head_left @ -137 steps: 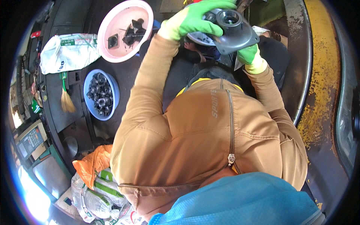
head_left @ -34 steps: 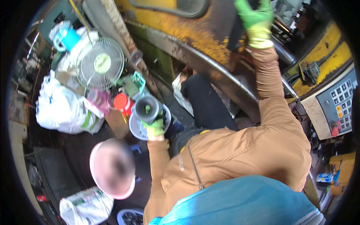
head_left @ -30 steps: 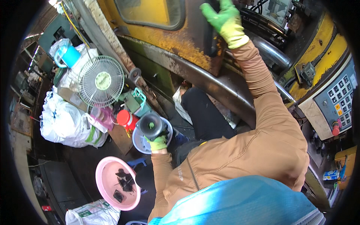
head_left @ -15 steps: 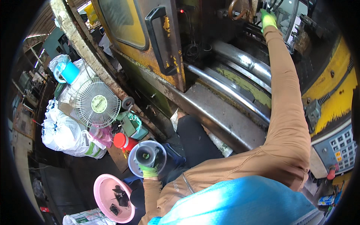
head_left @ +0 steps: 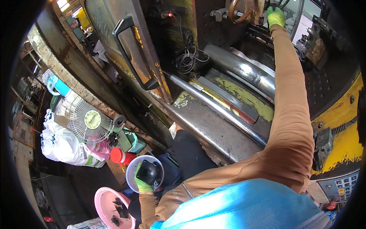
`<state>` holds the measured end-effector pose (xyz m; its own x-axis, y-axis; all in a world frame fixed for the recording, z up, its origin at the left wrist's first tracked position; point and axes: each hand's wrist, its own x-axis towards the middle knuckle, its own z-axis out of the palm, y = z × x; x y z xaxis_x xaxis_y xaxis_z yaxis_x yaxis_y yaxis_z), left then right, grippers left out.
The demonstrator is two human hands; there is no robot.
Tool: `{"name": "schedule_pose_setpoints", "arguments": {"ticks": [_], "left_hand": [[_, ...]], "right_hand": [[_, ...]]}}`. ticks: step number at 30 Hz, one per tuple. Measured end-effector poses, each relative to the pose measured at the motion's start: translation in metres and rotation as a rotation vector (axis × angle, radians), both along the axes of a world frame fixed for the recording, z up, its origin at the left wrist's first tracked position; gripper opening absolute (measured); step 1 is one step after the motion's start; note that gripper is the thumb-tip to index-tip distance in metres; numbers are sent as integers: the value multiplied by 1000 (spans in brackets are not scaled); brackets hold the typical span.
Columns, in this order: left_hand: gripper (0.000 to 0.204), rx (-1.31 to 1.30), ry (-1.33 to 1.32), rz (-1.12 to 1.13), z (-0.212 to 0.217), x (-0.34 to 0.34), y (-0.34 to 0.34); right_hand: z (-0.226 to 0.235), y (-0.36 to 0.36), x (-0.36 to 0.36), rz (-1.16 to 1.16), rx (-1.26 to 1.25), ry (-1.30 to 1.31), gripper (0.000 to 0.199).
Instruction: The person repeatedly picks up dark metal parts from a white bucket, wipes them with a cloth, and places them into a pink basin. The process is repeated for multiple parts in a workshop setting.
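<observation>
My left hand (head_left: 142, 184), in a green glove, grips a black round moulded part (head_left: 148, 172) just over a pale plastic basin (head_left: 130, 176) down by my knee. My right hand (head_left: 275, 16), also gloved in green, is stretched far up into the open machine at the top right. It is next to a copper-coloured hose (head_left: 237, 8) and dark metal fittings. What its fingers touch is hidden from me.
A sliding machine door (head_left: 114, 34) with a black handle (head_left: 133, 53) stands open on the left. Shiny steel bars (head_left: 244, 72) cross below my right arm. On the floor are a pink basin (head_left: 106, 198) with black parts, a small fan (head_left: 89, 120), white sacks (head_left: 59, 143) and a red-capped container (head_left: 118, 155). A control panel (head_left: 341, 187) is at the right.
Both hands held the part earlier. My left hand has since lowered it to the pale basin. My right hand rose past the door, which slid left, and reached deep into the machine.
</observation>
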<state>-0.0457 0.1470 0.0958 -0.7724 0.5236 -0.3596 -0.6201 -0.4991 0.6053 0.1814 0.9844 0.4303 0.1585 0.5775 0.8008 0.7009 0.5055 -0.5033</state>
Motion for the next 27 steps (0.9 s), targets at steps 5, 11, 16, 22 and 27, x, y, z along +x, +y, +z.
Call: {"name": "schedule_pose_setpoints", "arguments": {"ticks": [5,11,16,22,27], "left_hand": [[29,-8,-19,-21,4,6,-7],[20,-267,342,-217,60,6,-3],[20,-421,1470,-340,123,5,19],[44,-88,699,-418,143,27,14],[32,161,284,-296,105,35,-50]], "right_hand": [[-6,-55,23,5,178,319,60],[43,-207,14,835,-66,962,38],[30,-393,-31,1013,536,-262,22],[-65,-589,-124,1380,895,-1147,26],[-117,-677,-161,1803,766,-1223,25]]}}
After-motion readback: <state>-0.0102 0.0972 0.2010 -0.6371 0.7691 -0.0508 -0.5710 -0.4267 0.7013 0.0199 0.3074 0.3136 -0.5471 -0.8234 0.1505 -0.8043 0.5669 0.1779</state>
